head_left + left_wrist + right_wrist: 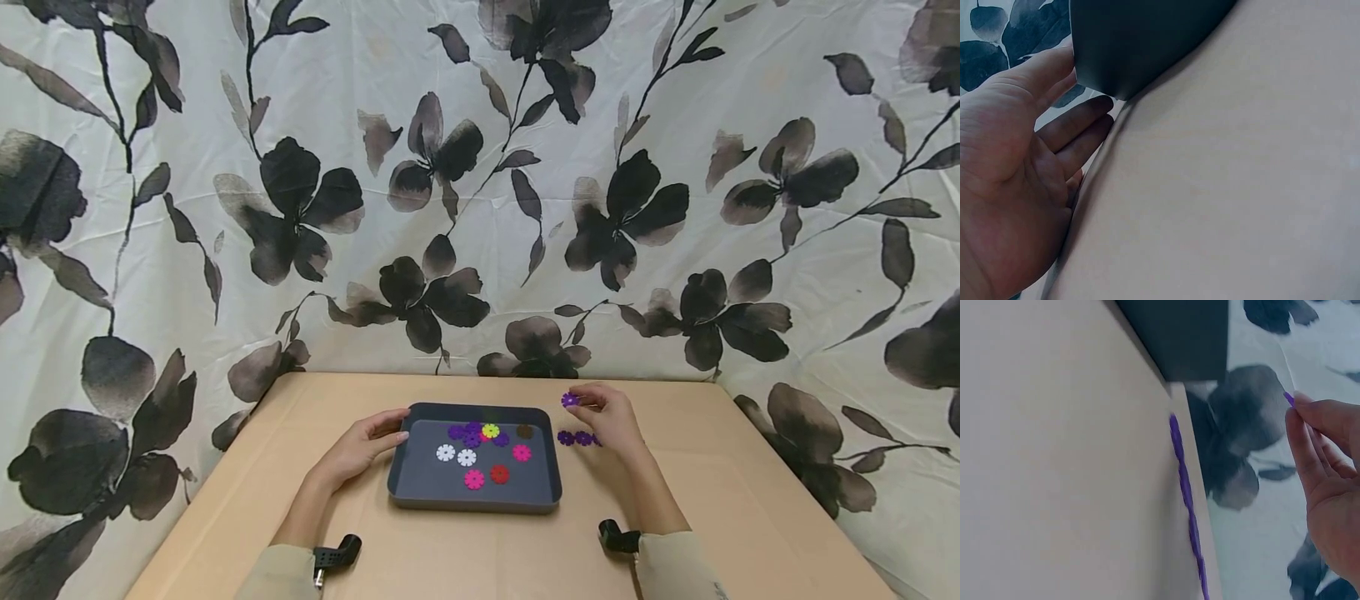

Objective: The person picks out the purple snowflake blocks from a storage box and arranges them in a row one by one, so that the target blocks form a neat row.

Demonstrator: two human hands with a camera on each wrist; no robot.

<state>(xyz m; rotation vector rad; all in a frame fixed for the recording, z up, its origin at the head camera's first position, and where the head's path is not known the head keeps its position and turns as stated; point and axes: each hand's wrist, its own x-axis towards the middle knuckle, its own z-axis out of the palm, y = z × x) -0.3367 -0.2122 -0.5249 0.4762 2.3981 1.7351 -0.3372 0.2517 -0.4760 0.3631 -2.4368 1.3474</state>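
Note:
My right hand (609, 419) pinches a purple flower-shaped disc (570, 400) between thumb and fingertips, raised over the table; its thin edge shows as a purple sliver (1289, 399) in the right wrist view. Below that hand, a row of purple flower-shaped discs (583, 437) lies on the table right of the tray, partly hidden by the hand. My left hand (358, 447) rests at the left side of the dark grey tray (480, 498), its fingers fairly straight, with fingertips at the rim and far corner. Several discs lie in the tray, including white (446, 452), pink (474, 479) and red (499, 474).
Yellow (491, 430), brown (524, 432) and more purple discs (456, 432) are toward the tray's far side. The light wooden table (322, 400) ends at a floral cloth (525, 275) hanging behind it. A black wrist device (618, 537) sits at each sleeve.

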